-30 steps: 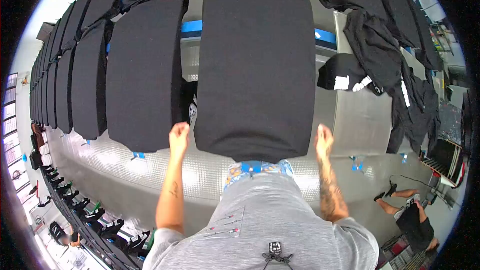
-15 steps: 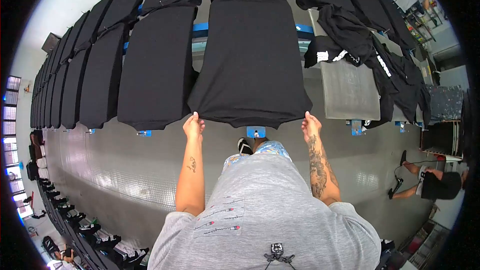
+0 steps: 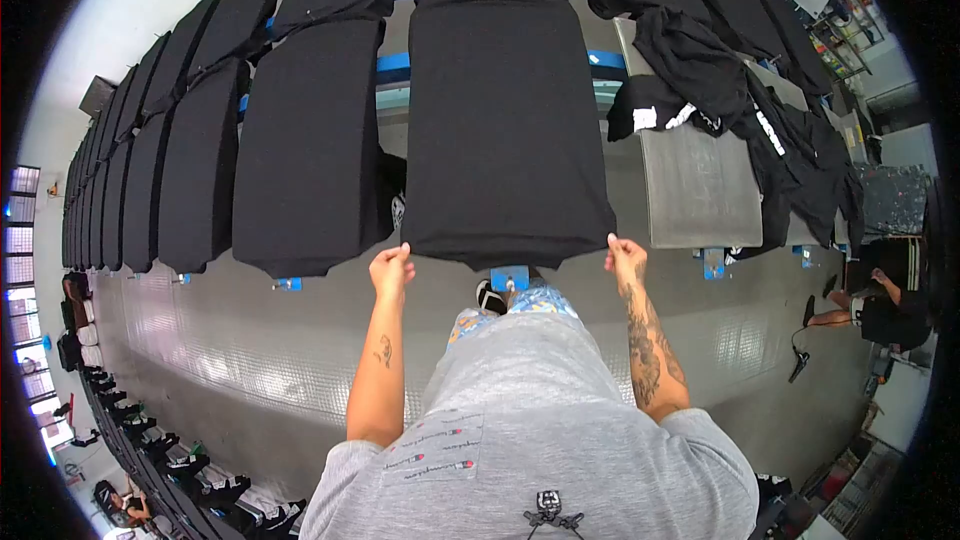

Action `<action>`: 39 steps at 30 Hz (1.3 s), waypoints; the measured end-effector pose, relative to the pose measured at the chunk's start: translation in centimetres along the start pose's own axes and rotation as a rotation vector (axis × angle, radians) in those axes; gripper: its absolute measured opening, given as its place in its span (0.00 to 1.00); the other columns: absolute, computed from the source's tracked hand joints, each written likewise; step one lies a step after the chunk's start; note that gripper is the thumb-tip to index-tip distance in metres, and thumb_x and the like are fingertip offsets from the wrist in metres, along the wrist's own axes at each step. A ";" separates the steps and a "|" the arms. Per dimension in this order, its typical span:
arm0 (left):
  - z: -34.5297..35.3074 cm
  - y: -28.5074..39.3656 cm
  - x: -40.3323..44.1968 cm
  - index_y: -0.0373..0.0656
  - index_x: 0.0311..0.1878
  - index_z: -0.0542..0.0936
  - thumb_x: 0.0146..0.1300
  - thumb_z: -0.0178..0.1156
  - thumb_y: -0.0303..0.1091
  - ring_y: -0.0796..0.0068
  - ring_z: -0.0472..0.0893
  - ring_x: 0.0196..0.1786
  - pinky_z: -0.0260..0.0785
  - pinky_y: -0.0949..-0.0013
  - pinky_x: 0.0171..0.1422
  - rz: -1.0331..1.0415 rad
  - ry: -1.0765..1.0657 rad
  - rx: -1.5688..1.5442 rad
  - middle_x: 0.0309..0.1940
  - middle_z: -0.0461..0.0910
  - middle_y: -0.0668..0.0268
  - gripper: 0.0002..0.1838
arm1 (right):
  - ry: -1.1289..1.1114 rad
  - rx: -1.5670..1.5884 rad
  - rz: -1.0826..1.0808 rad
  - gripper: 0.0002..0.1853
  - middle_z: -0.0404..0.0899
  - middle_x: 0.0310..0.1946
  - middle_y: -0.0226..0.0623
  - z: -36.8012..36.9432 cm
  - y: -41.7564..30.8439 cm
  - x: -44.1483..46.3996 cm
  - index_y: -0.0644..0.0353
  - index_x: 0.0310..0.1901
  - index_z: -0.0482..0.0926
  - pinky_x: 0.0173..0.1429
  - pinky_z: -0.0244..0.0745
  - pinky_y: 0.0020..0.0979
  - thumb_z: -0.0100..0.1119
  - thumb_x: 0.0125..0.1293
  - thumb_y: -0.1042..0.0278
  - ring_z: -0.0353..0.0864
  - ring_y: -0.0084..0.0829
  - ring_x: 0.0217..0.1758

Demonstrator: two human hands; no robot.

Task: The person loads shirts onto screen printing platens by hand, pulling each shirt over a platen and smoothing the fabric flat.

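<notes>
A black T-shirt (image 3: 505,130) is stretched over the long board straight in front of me, its near edge hanging at the board's end. At the left corner of that edge, my left hand (image 3: 391,270) pinches the cloth between thumb and fingers. My right hand (image 3: 627,260) grips the opposite corner the same way. Between the two hands, a blue bracket (image 3: 510,279) shows under the edge. The cloth lies mostly smooth, with small folds near the corners.
Other boards covered in black cloth (image 3: 305,140) line the left and far side. On the right, a bare grey board (image 3: 700,190) carries a heap of black garments (image 3: 700,80) with white marks. Another person (image 3: 890,310) is at the far right, near a dark device on the floor (image 3: 798,365).
The near edge has gone from flared wide to closer along the board's sides. My left hand has shifted right and down, my right hand slightly down. The person at right has moved.
</notes>
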State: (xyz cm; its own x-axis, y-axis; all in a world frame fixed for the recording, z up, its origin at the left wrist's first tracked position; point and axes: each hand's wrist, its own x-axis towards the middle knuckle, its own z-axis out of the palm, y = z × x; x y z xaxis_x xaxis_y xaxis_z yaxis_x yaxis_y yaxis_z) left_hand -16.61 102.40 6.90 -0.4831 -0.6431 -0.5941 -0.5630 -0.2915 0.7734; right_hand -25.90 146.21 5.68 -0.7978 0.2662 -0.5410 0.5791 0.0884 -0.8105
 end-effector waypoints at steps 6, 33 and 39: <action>4.6 6.5 5.6 0.35 0.48 0.80 0.60 0.65 0.37 0.69 0.81 0.43 0.72 0.67 0.52 0.520 0.046 0.470 0.40 0.82 0.60 0.18 | 0.176 -0.540 -0.411 0.15 0.80 0.22 0.37 1.8 -10.1 5.4 0.60 0.32 0.82 0.36 0.75 0.33 0.69 0.57 0.54 0.80 0.30 0.26; 29.5 34.4 41.8 0.37 0.40 0.85 0.57 0.67 0.41 0.68 0.83 0.45 0.71 0.65 0.54 0.447 0.031 0.462 0.37 0.85 0.57 0.15 | -0.028 -0.442 -0.455 0.18 0.86 0.36 0.38 21.0 -35.1 46.4 0.59 0.41 0.86 0.51 0.74 0.30 0.69 0.57 0.53 0.83 0.29 0.41; 16.8 23.4 25.4 0.36 0.50 0.78 0.66 0.60 0.40 0.72 0.80 0.45 0.72 0.67 0.52 0.741 -0.187 0.522 0.41 0.83 0.62 0.17 | -0.040 -0.279 -0.628 0.30 0.77 0.56 0.44 11.9 -23.3 28.0 0.64 0.61 0.73 0.64 0.69 0.34 0.60 0.67 0.49 0.76 0.34 0.59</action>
State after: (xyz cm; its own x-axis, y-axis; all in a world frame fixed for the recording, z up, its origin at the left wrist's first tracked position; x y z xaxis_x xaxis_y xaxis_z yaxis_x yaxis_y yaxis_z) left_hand -53.34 91.18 6.18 -0.9152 -0.4001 -0.0487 -0.2759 0.5339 0.7993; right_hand -63.72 140.16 6.81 -0.9988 0.0491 0.0000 0.0226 0.4596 -0.8879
